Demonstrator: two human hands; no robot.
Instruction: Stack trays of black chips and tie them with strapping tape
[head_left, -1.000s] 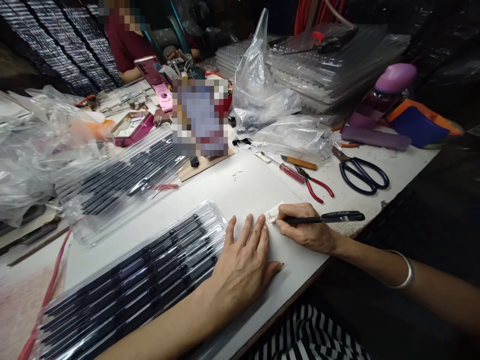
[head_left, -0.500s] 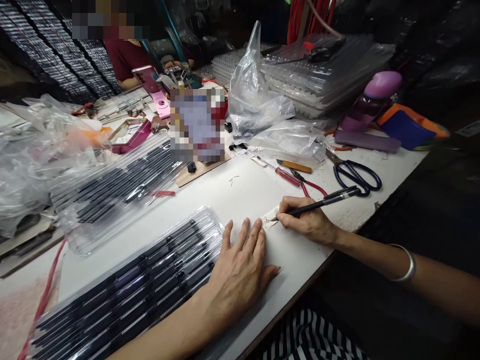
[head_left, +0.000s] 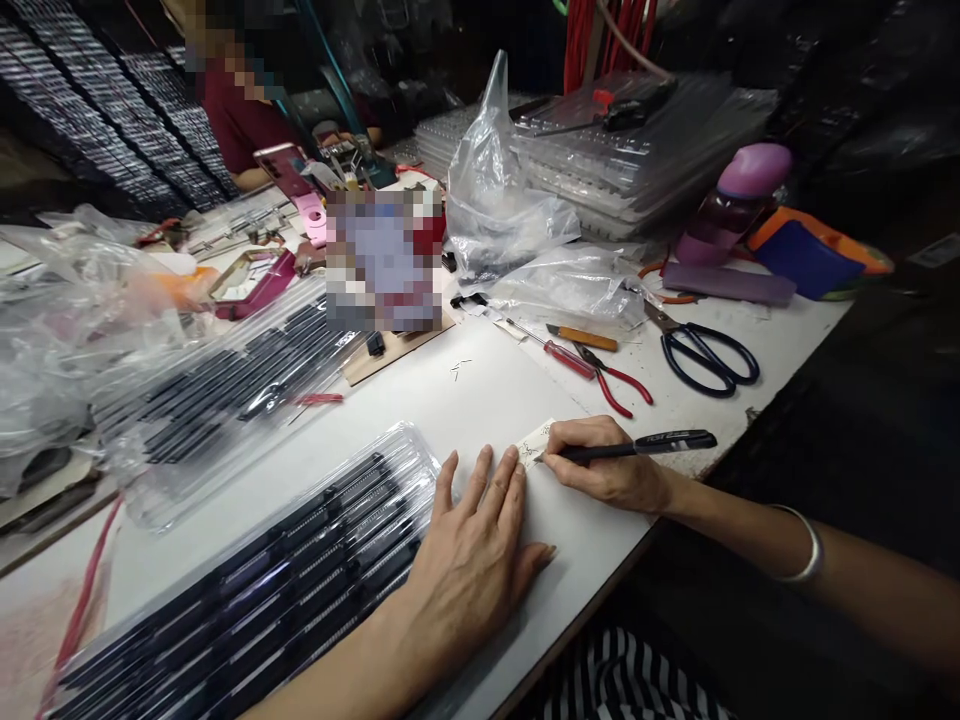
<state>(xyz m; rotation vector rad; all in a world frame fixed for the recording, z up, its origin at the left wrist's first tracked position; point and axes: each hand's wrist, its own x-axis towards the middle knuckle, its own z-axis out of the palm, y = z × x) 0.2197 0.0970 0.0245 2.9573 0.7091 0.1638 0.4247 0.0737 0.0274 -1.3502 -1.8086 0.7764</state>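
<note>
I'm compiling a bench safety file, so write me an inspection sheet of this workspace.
Surface: white table, marked near its right edge.
Job's things: pen, tip at a paper slip; tray of dark strips alongside.
Clutter: scissors, pliers, screwdriver, plastic bags.
Hands: right hand grips the pen; left hand spread, fingertips by the slip.
Cables: red cords hang behind; cannot tell if electrical.
Surroundings: person in dark red; stacked clear trays.

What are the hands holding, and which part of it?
The right hand holds the pen low down, near its tip. The left hand grips nothing; its fingertips press the paper's edge.
</note>
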